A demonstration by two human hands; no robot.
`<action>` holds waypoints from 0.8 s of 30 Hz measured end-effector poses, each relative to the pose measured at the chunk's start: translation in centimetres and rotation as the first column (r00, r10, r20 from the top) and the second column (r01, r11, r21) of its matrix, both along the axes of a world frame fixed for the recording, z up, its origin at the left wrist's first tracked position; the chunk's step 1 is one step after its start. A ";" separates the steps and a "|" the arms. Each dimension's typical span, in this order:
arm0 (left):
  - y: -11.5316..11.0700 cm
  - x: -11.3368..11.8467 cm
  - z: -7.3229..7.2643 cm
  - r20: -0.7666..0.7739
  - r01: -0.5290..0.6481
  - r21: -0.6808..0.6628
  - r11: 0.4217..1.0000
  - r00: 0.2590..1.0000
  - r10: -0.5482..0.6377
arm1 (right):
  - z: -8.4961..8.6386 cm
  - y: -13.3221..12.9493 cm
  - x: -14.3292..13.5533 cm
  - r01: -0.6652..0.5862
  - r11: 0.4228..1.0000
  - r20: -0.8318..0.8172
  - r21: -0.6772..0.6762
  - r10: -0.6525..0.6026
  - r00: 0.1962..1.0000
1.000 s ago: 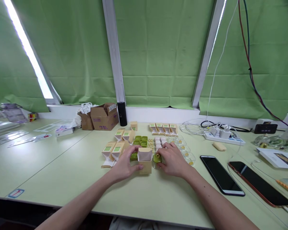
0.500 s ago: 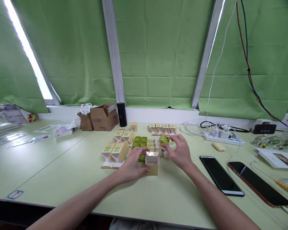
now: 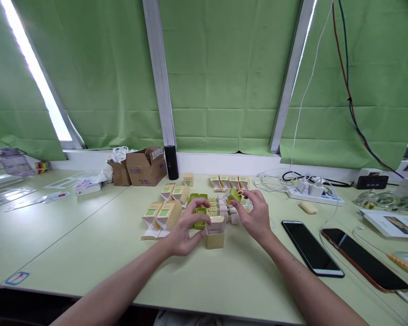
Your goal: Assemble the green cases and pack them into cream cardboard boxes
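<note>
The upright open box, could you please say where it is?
In the head view, the upright open box stands near centre on the table, just right of the left hand and left of the right hand.

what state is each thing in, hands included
small tan box: upright, top open
green ringed piece: held, tilted
left hand: open, beside small tan box
right hand: pinching green ringed piece
white-edged smartphone: screen dark
red-edged smartphone: screen dark, cable plugged in
cardboard carton: top open
power strip: plugs inserted
</note>
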State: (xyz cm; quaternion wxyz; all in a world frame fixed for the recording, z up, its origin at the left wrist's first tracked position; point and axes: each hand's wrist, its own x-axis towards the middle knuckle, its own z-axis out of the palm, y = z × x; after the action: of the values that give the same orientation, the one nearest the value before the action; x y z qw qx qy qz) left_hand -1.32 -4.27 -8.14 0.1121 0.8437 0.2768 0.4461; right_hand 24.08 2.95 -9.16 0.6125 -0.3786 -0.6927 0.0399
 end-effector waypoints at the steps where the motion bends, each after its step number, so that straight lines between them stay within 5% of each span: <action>1: -0.2 0.0 -0.3 -0.041 -0.011 0.014 1.000 0.999 0.012 | 0.0 0.0 0.0 0.003 1.000 -0.001 0.008 -0.003 1.000; 7: 0.0 -0.1 -1.2 -0.132 -0.143 0.014 0.990 0.981 0.143 | -0.1 -0.3 -0.1 -0.027 0.999 -0.014 0.044 0.027 1.000; 15: 1.4 0.2 -2.6 0.046 -0.276 -0.083 0.958 0.959 0.280 | 0.5 -1.3 -0.5 -0.085 0.986 -0.015 0.145 0.088 0.996; 24: 0.9 0.1 -2.1 0.122 -0.188 -0.317 0.930 0.964 0.237 | 0.6 -2.5 -1.1 -0.202 0.975 -0.046 0.091 0.207 0.977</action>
State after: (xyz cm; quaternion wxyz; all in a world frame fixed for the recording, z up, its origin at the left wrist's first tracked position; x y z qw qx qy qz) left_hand -1.23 -3.40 -10.28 0.2125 0.7434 0.4219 0.4735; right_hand 22.99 0.44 -8.53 0.6398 -0.2774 -0.7119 0.0837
